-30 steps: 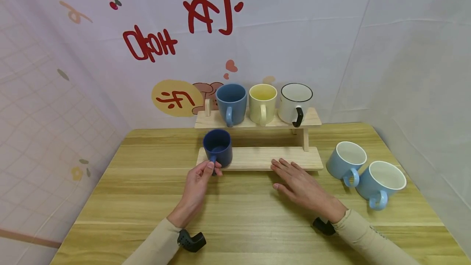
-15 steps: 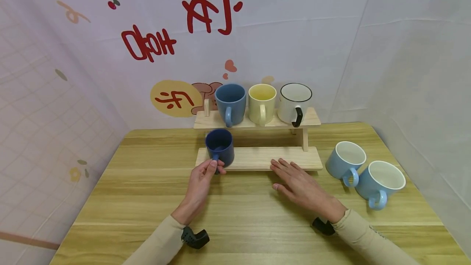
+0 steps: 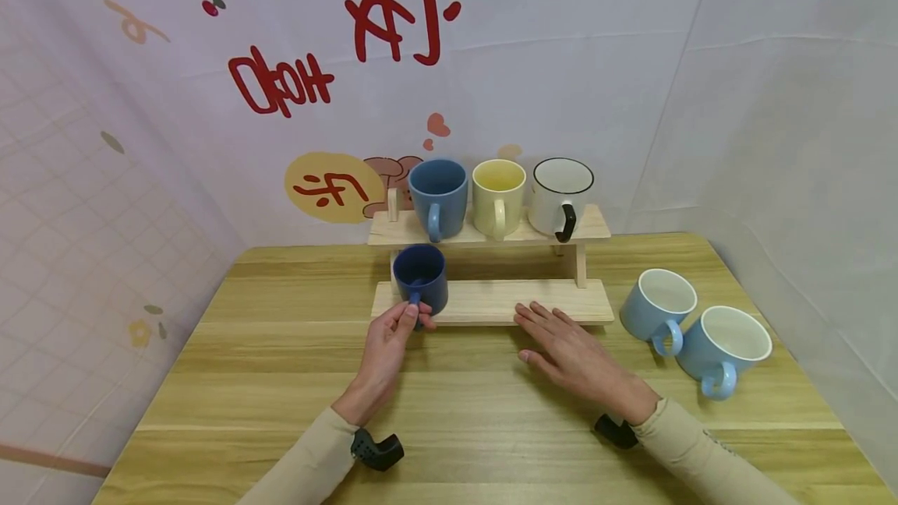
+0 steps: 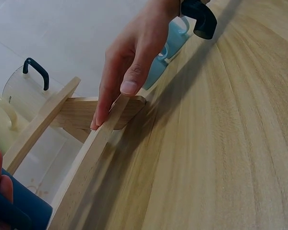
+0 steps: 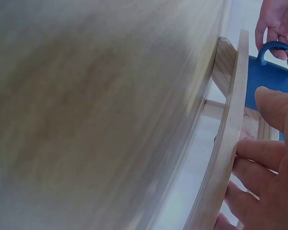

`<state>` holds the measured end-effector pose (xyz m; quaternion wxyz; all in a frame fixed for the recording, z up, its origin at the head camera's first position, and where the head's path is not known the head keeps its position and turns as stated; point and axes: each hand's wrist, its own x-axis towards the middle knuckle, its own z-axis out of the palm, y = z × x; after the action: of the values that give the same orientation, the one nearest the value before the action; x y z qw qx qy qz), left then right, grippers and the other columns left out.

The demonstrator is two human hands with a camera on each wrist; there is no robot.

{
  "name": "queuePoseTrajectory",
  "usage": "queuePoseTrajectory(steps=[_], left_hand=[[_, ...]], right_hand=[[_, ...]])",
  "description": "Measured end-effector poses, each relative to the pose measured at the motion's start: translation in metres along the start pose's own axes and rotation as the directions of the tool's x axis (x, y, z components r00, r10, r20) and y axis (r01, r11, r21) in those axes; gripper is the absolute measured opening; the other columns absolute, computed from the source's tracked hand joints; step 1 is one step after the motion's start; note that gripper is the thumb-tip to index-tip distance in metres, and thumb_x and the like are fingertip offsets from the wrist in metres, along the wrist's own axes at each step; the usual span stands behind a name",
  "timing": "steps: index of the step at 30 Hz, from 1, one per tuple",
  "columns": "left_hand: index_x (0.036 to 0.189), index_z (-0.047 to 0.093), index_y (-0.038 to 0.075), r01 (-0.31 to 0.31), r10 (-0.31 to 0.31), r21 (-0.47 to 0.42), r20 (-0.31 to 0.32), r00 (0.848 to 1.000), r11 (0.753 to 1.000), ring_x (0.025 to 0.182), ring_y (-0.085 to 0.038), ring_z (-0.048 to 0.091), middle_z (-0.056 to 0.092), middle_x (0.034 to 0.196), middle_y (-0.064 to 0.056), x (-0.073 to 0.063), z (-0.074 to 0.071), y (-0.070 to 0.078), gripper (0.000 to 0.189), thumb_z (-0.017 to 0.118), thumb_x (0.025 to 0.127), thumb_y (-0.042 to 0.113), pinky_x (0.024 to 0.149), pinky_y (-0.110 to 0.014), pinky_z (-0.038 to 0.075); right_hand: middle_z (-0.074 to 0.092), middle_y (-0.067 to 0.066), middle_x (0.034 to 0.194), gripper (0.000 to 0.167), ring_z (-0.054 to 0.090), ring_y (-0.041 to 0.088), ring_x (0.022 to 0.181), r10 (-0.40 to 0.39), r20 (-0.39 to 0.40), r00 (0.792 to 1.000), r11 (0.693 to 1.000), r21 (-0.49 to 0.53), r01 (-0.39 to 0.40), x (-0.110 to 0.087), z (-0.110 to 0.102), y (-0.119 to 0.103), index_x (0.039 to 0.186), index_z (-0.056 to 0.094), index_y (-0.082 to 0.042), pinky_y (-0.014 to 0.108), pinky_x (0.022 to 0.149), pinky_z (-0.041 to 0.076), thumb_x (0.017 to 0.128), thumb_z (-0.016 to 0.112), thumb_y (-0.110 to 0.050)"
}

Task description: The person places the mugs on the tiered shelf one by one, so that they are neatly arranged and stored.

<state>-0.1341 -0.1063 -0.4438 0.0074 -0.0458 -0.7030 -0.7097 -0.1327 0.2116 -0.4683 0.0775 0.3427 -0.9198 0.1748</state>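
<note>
A dark blue mug (image 3: 426, 287) is at the left end of the lower board (image 3: 522, 302) of a wooden two-tier rack. Its handle points toward the person, and my left hand (image 3: 382, 349) pinches it between thumb and fingers. In the right wrist view, the left hand's fingers pass through the handle of the blue mug (image 5: 269, 81). My right hand (image 3: 578, 361) lies with fingers extended, its fingertips on the front edge of the lower board, right of the middle. From the left wrist view, the right hand (image 4: 134, 57) rests along that edge.
On the upper board (image 3: 596, 224) stand a medium-blue mug (image 3: 449, 205), a pale yellow mug (image 3: 487, 205) and a white mug with black rim and handle (image 3: 550, 213). Two light blue mugs (image 3: 641, 314) (image 3: 708, 357) stand on the wooden table (image 3: 477, 443), right of the rack.
The dark blue mug and my left hand have shifted slightly right along the lower board. My right hand stays in place on the board's edge.
</note>
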Motion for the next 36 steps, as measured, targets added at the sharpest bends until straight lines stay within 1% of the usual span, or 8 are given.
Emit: queuePoseTrajectory(steps=[10,16,20,25,28,31,33,36], left_hand=[[0.117,0.067,-0.006,0.0,0.0,0.008,0.008,1.0,1.0,0.115,-0.025,0.066,0.075,0.104,-0.02,0.003,0.001,0.0,0.038,0.049,0.112,0.027,0.113,-0.043,0.037],[0.121,0.068,-0.003,0.011,-0.013,0.059,0.039,0.999,0.998,0.114,-0.023,0.066,0.075,0.109,-0.015,0.005,-0.004,0.0,0.04,0.046,0.113,0.029,0.109,-0.036,0.042],[0.122,0.068,-0.005,0.003,-0.007,0.079,0.058,0.998,0.997,0.117,-0.026,0.064,0.075,0.112,-0.016,0.007,-0.008,0.0,0.04,0.049,0.112,0.028,0.105,-0.032,0.045],[0.123,0.069,-0.001,0.002,-0.009,0.108,0.061,0.998,0.994,0.121,-0.024,0.062,0.074,0.116,-0.014,0.005,-0.013,0.002,0.031,0.054,0.11,0.023,0.103,-0.029,0.047],[0.125,0.069,0.002,-0.018,0.009,0.139,0.06,0.998,0.99,0.117,-0.024,0.065,0.074,0.117,-0.013,0.003,-0.018,0.002,0.027,0.057,0.109,0.021,0.101,-0.028,0.048],[0.126,0.069,0.005,-0.071,0.063,0.197,0.046,0.997,0.978,0.113,-0.024,0.067,0.074,0.118,-0.01,0.001,-0.025,0.001,0.027,0.06,0.107,0.021,0.098,-0.029,0.051],[0.127,0.07,0.007,-0.114,0.108,0.245,0.04,0.993,0.963,0.113,-0.023,0.067,0.074,0.119,-0.008,0.001,-0.031,-0.001,0.027,0.062,0.106,0.022,0.098,-0.033,0.051],[0.129,0.07,0.009,-0.189,0.183,0.329,0.05,0.982,0.925,0.113,-0.023,0.067,0.074,0.12,-0.005,0.001,-0.041,-0.003,0.028,0.063,0.106,0.022,0.1,-0.042,0.052]], right_hand=[[0.043,0.014,0.161,0.062,0.037,0.036,0.15,0.004,0.0,1.0,1.0,0.006,-0.004,0.001,0.0,-0.001,0.153,0.05,-0.002,0.057,0.119,0.03,0.103,0.066,-0.035],[0.043,0.014,0.161,0.062,0.037,0.036,0.149,0.009,-0.001,1.0,1.0,0.006,-0.009,0.002,0.0,-0.001,0.153,0.05,-0.002,0.058,0.119,0.029,0.102,0.066,-0.035],[0.044,0.014,0.16,0.062,0.038,0.037,0.149,0.007,-0.001,1.0,1.0,0.008,-0.007,0.001,0.0,-0.001,0.153,0.05,-0.002,0.058,0.119,0.03,0.103,0.066,-0.035],[0.044,0.014,0.16,0.062,0.038,0.037,0.149,0.007,-0.004,1.0,1.0,0.006,-0.007,0.001,0.001,-0.001,0.153,0.05,-0.002,0.058,0.119,0.03,0.103,0.066,-0.035],[0.044,0.014,0.161,0.062,0.038,0.036,0.149,0.012,-0.006,1.0,1.0,0.007,-0.012,0.001,0.001,-0.001,0.152,0.05,-0.002,0.058,0.119,0.03,0.103,0.066,-0.035],[0.044,0.013,0.161,0.061,0.038,0.035,0.149,0.018,-0.006,1.0,1.0,0.011,-0.018,0.0,0.001,-0.001,0.152,0.051,-0.002,0.058,0.119,0.03,0.103,0.065,-0.036],[0.044,0.013,0.161,0.061,0.037,0.035,0.15,0.022,-0.005,1.0,1.0,0.015,-0.022,0.0,0.001,-0.002,0.152,0.051,-0.003,0.057,0.12,0.029,0.104,0.064,-0.037],[0.043,0.013,0.161,0.061,0.037,0.035,0.15,0.026,-0.005,1.0,0.999,0.019,-0.026,0.0,0.001,-0.002,0.152,0.051,-0.003,0.057,0.12,0.029,0.104,0.064,-0.038]])
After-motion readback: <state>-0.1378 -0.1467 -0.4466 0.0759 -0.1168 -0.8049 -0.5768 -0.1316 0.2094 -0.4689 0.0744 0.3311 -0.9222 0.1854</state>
